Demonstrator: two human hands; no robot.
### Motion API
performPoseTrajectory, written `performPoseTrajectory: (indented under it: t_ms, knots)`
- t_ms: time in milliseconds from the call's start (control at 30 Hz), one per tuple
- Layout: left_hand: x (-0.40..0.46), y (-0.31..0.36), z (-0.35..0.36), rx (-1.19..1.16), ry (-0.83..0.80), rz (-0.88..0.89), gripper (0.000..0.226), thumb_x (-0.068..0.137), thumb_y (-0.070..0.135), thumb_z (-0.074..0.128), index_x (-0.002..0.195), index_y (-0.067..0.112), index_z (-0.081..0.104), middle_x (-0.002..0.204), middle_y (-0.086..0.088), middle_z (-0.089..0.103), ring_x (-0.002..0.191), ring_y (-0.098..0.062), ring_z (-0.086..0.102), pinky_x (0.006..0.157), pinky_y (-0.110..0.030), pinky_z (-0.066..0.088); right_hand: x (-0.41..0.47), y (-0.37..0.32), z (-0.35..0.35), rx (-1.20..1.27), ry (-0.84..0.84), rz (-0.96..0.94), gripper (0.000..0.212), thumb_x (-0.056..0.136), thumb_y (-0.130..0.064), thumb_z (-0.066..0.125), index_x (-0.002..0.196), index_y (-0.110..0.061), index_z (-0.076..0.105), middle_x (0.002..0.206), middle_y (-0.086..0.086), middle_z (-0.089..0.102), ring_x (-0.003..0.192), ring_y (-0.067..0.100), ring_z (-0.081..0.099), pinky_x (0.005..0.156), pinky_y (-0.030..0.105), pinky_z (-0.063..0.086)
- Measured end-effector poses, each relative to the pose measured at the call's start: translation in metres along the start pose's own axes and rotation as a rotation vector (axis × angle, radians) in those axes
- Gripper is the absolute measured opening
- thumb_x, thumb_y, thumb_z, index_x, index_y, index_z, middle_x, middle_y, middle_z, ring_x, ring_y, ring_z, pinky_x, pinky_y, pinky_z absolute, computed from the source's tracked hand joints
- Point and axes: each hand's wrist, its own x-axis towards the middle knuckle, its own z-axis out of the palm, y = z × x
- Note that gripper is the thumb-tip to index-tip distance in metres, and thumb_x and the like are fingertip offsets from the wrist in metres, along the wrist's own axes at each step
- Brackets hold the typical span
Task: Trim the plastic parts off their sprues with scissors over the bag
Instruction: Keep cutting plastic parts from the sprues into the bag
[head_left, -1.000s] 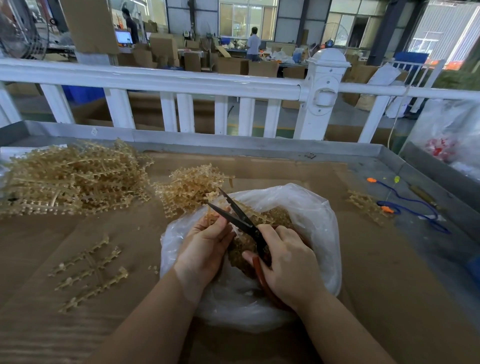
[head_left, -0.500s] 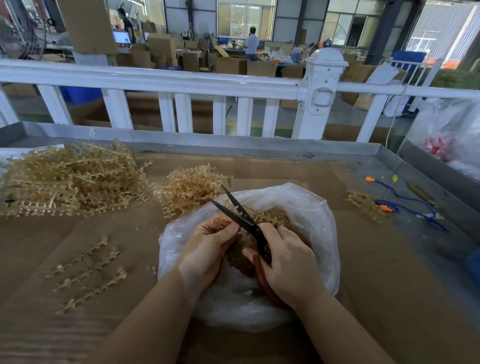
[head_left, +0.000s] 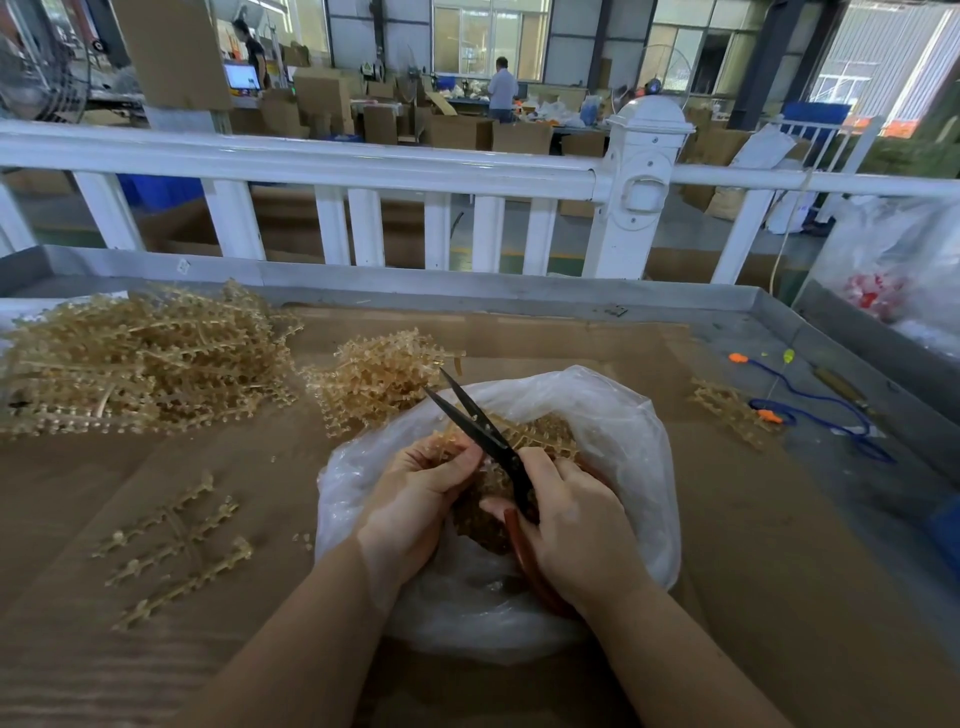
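While the left hand (head_left: 415, 499) pinches a light, brittle-looking tan plastic sprue (head_left: 452, 441) over the clear plastic bag (head_left: 634, 457), the right hand (head_left: 576, 525) grips black red-handled scissors (head_left: 483, 431) pointing toward eleven o'clock; I'd hold the stem.

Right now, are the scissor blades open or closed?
Open: the scissors show two black blades spread in a V above the bag, right hand gripping the handles.

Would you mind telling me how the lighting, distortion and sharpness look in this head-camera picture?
Head view: daylight from the far windows blows out at top right; wide-angle distortion bows the white railing; the clear bag shows soft glare; the left hand, right hand and scissors are fairly sharp; the forearms at the bottom edge look softer.
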Motion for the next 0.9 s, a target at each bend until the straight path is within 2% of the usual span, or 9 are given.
performPoseTrajectory:
  t_ms: [200,333,467,567,667,767,900]
  knots:
    - [0.001,-0.001,0.0,0.004,0.01,-0.002,0.011,0.075,0.003,0.063,0.075,0.002,0.073,0.084,-0.019,0.072,0.073,-0.026,0.071,0.06,-0.03,0.057,0.002,-0.001,0.0,0.002,0.001,0.002,0.046,0.091,-0.053,0.044,0.108,-0.014,0.06,0.082,0.002,0.066,0.072,0.015,0.063,0.065,0.025,0.053]
    - [0.001,-0.002,0.0,-0.02,0.014,0.003,0.011,0.075,0.003,0.062,0.082,-0.003,0.068,0.084,-0.02,0.071,0.073,-0.026,0.071,0.061,-0.03,0.057,0.002,0.0,0.001,-0.01,0.012,0.002,0.038,0.09,-0.047,0.055,0.107,-0.014,0.061,0.08,0.001,0.066,0.069,0.015,0.063,0.062,0.023,0.051]
    - [0.005,-0.006,-0.002,-0.08,0.049,0.037,0.018,0.079,0.01,0.06,0.091,-0.002,0.065,0.089,-0.019,0.07,0.08,-0.025,0.07,0.072,-0.033,0.059,-0.001,0.002,0.002,0.014,0.064,0.03,0.034,0.089,-0.041,0.062,0.111,-0.015,0.062,0.081,-0.002,0.066,0.071,0.011,0.062,0.066,0.02,0.052]
    - [0.011,-0.007,-0.006,-0.104,0.135,0.041,0.021,0.088,0.019,0.054,0.096,0.002,0.065,0.09,-0.014,0.067,0.082,-0.022,0.066,0.079,-0.03,0.055,-0.001,0.005,0.003,-0.005,0.077,0.047,0.034,0.086,-0.038,0.067,0.111,-0.016,0.062,0.082,-0.003,0.065,0.073,0.011,0.062,0.067,0.019,0.049]
    - [0.013,-0.005,-0.01,-0.193,0.187,0.012,0.027,0.096,0.022,0.044,0.095,0.004,0.064,0.087,-0.012,0.062,0.08,-0.022,0.06,0.081,-0.032,0.048,-0.002,0.006,0.003,-0.015,0.067,0.039,0.037,0.086,-0.044,0.064,0.112,-0.017,0.062,0.084,-0.004,0.065,0.076,0.012,0.062,0.069,0.023,0.052]
    - [0.013,-0.005,-0.01,-0.209,0.223,0.018,0.03,0.098,0.027,0.043,0.094,0.008,0.066,0.082,-0.007,0.065,0.074,-0.018,0.062,0.074,-0.03,0.05,-0.002,0.006,0.003,-0.018,0.069,0.017,0.044,0.088,-0.051,0.053,0.114,-0.017,0.061,0.09,-0.002,0.064,0.083,0.014,0.06,0.075,0.022,0.049]
    - [0.014,-0.007,-0.009,-0.176,0.223,0.035,0.041,0.1,0.04,0.036,0.114,0.016,0.065,0.098,-0.007,0.068,0.083,-0.015,0.063,0.075,-0.027,0.052,-0.002,0.004,0.003,-0.015,0.073,-0.013,0.046,0.088,-0.052,0.047,0.114,-0.016,0.06,0.091,0.0,0.062,0.086,0.015,0.058,0.075,0.022,0.047]
